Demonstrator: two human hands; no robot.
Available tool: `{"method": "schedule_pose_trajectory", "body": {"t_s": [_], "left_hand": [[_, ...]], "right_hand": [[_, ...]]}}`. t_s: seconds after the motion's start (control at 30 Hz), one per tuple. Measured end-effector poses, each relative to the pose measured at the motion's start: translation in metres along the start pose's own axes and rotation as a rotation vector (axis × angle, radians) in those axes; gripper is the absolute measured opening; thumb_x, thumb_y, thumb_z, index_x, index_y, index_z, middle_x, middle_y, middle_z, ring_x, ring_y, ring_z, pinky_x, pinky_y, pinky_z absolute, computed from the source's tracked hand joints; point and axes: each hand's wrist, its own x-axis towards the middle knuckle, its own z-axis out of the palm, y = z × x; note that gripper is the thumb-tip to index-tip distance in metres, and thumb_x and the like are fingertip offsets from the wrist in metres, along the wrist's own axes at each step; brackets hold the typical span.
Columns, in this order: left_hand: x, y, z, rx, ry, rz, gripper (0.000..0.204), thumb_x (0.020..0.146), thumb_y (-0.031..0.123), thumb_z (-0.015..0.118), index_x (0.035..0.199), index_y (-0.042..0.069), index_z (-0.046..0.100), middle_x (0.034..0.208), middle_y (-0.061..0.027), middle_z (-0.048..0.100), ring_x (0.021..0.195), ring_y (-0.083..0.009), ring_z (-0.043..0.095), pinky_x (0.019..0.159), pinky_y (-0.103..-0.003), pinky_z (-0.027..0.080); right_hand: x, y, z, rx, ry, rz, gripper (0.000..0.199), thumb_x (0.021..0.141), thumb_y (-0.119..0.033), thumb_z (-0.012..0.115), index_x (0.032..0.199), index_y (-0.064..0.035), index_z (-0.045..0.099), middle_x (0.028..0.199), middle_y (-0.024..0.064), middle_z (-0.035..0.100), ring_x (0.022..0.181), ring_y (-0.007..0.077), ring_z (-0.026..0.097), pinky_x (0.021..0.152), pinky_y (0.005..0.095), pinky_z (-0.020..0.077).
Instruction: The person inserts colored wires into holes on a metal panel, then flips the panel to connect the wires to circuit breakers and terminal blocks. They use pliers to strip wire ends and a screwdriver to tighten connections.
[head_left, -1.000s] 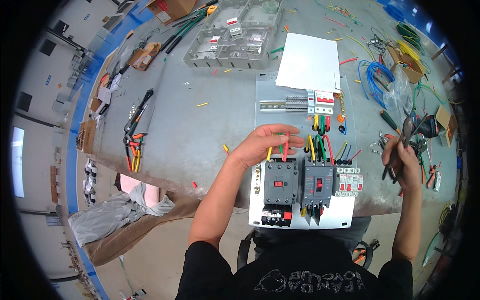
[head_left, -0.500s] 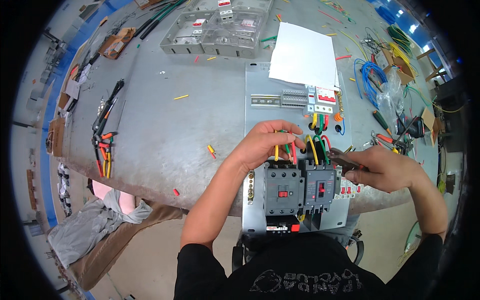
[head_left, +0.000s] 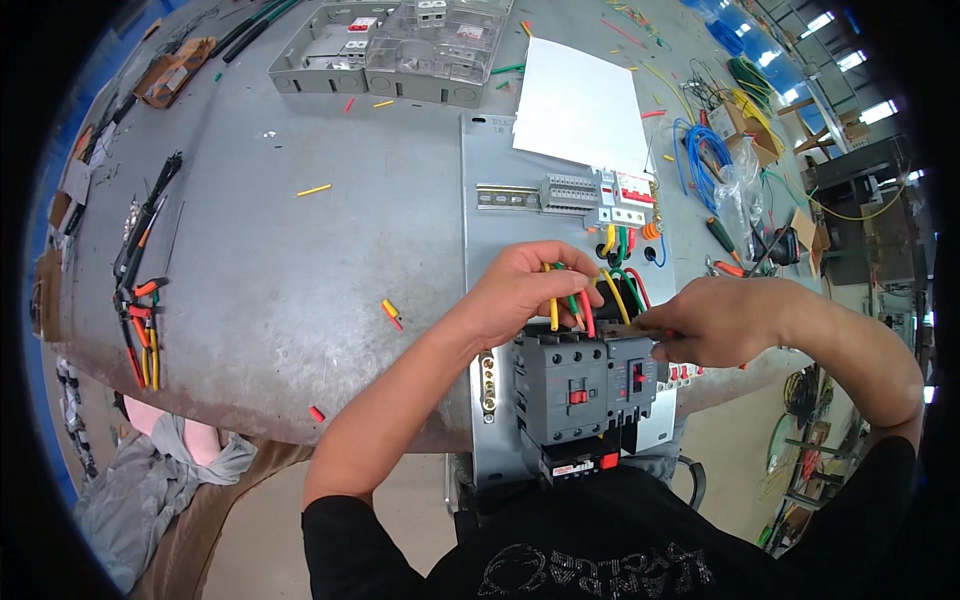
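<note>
So the two grey contactors (head_left: pixel 585 385) sit on the metal mounting plate (head_left: pixel 500 220) at the near edge of the grey table (head_left: pixel 280 260), with yellow, green and red wires (head_left: pixel 570 305) running into their tops. Left hand (head_left: pixel 525 295) is curled shut around those wires just above the contactors. Right hand (head_left: pixel 725 320), which was out by the clutter on the right a second ago, has come in and is now closed, fingertips pinched at the right contactor's top edge; can't tell what it's gripping. White paper sheet (head_left: pixel 580 105) lies further back.
</note>
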Motion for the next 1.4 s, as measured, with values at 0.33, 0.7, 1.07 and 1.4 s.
{"method": "schedule_pose_trajectory", "body": {"t_s": [0.33,0.7,1.07,1.4], "left_hand": [[-0.026,0.032,-0.010,0.244,-0.098,-0.040,0.071,0.107,0.023,0.061,0.170,0.004,0.034,0.109,-0.0164,0.080,0.094,-0.0191,0.078,0.082,-0.034,0.062],[-0.017,0.033,-0.044,0.963,-0.086,0.164,0.052,0.098,0.004,0.071,0.150,0.010,0.066,0.132,-0.0120,0.077,0.102,-0.0204,0.079,0.094,-0.036,0.061],[0.038,0.036,-0.029,1.042,-0.306,-0.008,0.036,0.103,0.025,0.075,0.134,0.006,0.075,0.104,-0.0121,0.082,0.095,-0.0199,0.078,0.087,-0.035,0.060],[0.039,0.031,-0.030,1.232,-0.310,0.184,0.031,0.106,0.034,0.068,0.118,0.008,0.079,0.094,-0.0186,0.077,0.089,-0.0407,0.073,0.084,-0.046,0.058]], "right_hand": [[-0.016,-0.013,-0.015,-0.046,0.082,0.066,0.039,0.108,-0.031,0.060,0.140,-0.0105,0.068,0.102,0.0211,0.075,0.100,0.0405,0.072,0.089,0.0513,0.0540],[-0.025,0.015,0.007,0.125,0.187,-0.023,0.045,0.111,-0.033,0.059,0.151,-0.0125,0.062,0.101,0.0226,0.074,0.098,0.0401,0.072,0.088,0.0504,0.0535],[-0.027,0.031,0.014,0.225,0.202,-0.104,0.046,0.110,-0.030,0.064,0.152,-0.0091,0.061,0.102,0.0193,0.073,0.090,0.0326,0.070,0.082,0.0445,0.0538],[0.002,-0.001,-0.018,-0.017,0.016,-0.023,0.034,0.109,-0.031,0.059,0.134,-0.0091,0.067,0.100,0.0196,0.074,0.100,0.0417,0.071,0.088,0.0525,0.0535]]}}
